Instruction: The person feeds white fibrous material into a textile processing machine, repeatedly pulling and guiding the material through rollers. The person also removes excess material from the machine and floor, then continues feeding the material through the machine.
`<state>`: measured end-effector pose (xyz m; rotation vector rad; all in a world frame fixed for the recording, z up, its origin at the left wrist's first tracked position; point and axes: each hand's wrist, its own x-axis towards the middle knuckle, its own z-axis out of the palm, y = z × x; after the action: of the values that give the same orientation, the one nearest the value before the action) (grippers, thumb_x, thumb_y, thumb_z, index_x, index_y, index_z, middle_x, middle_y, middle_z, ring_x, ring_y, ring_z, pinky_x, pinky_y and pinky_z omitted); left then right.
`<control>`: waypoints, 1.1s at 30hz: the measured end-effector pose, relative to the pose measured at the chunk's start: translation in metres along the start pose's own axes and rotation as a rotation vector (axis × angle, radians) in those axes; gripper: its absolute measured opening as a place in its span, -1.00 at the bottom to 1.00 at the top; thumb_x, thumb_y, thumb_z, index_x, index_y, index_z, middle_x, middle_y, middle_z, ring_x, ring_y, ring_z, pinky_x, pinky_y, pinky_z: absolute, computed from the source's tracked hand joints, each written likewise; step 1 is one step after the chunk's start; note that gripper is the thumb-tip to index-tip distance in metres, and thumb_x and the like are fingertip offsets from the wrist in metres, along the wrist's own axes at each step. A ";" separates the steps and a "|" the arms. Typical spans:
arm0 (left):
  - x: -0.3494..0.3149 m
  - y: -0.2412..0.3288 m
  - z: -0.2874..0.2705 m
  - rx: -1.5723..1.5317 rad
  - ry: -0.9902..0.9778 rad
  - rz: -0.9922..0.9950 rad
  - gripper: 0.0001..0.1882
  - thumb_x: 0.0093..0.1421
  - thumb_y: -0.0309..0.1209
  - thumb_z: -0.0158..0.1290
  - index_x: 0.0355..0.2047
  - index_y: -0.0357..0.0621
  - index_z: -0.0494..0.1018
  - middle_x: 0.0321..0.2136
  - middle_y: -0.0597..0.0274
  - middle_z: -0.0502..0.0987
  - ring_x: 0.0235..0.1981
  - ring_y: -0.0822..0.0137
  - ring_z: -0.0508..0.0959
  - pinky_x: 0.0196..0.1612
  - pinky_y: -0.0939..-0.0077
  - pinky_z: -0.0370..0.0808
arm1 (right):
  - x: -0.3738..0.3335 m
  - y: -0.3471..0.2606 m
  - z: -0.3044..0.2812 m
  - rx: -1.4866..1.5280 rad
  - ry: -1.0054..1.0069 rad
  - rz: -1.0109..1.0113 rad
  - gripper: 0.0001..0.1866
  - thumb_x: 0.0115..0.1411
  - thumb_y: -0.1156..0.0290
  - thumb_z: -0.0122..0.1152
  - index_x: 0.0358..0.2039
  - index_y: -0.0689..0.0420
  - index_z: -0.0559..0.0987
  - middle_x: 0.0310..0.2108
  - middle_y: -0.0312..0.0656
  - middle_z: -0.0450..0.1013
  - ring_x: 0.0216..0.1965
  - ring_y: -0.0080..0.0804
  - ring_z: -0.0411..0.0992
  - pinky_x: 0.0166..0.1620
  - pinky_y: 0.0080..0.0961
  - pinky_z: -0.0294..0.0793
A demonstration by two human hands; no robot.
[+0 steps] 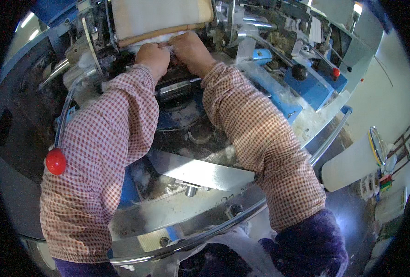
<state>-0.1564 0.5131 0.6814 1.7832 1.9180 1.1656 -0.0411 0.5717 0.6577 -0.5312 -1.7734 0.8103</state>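
My left hand (pixel 153 60) and my right hand (pixel 189 50) are close together at the top middle of the head view, reaching into a machine. Both have their fingers curled in on white fibre fluff (pixel 158 40), which shows as a soft strip just beyond the knuckles. Directly above lies a pale cloth-like panel (pixel 163 18) with a wooden rod (pixel 165 34) along its lower edge. The fingertips themselves are hidden behind the hands. Below them is a shiny metal roller (pixel 173 90). Checked sleeve covers reach over both forearms.
On the left, a metal lever ends in a red ball knob (pixel 55 161) beside my left sleeve. At the right are levers with a black knob (pixel 299 72) and a red knob (pixel 335 72). A curved metal rail (pixel 186 243) runs before my body. A white bin (pixel 350 166) stands right.
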 end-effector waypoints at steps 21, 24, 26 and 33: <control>-0.049 0.012 -0.023 -0.475 0.003 -0.206 -0.77 0.22 -0.26 -0.17 -0.46 -0.14 0.27 -0.73 0.34 0.23 -0.81 0.45 0.22 -0.84 0.53 0.07 | 0.004 -0.023 0.017 -0.398 -0.263 -0.036 -0.71 0.10 0.39 0.08 -0.20 0.23 0.58 -0.45 -0.18 0.50 -0.58 -0.50 0.36 -0.48 -0.49 0.39; -0.054 0.008 -0.029 -0.514 -0.046 -0.220 -0.76 0.22 -0.24 -0.17 -0.44 -0.16 0.27 -0.71 0.33 0.25 -0.81 0.45 0.23 -0.84 0.54 0.08 | -0.006 -0.042 0.019 -0.356 -0.197 0.064 -0.73 0.13 0.35 0.04 -0.28 0.26 0.60 -0.53 -0.17 0.48 -0.62 -0.49 0.36 -0.52 -0.51 0.39; -0.048 0.009 -0.027 -0.398 -0.141 -0.155 -0.76 0.23 -0.24 -0.17 -0.42 -0.16 0.28 -0.71 0.33 0.26 -0.80 0.46 0.23 -0.83 0.55 0.09 | -0.011 -0.042 0.012 -0.354 -0.146 0.100 -0.72 0.15 0.36 0.02 -0.28 0.28 0.59 -0.55 -0.18 0.48 -0.64 -0.49 0.36 -0.55 -0.53 0.38; -0.019 0.020 -0.014 -0.160 -0.219 -0.066 -0.79 0.23 -0.26 -0.20 -0.37 -0.13 0.30 -0.65 0.31 0.27 -0.78 0.47 0.24 -0.79 0.57 0.11 | 0.006 -0.006 -0.004 -0.360 0.100 0.062 -0.75 0.15 0.44 0.01 -0.43 0.38 0.57 -0.68 -0.18 0.41 -0.69 -0.51 0.34 -0.62 -0.52 0.32</control>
<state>-0.1478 0.4890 0.6987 1.6738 1.6963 1.0236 -0.0393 0.5727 0.6667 -0.8519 -1.8254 0.4954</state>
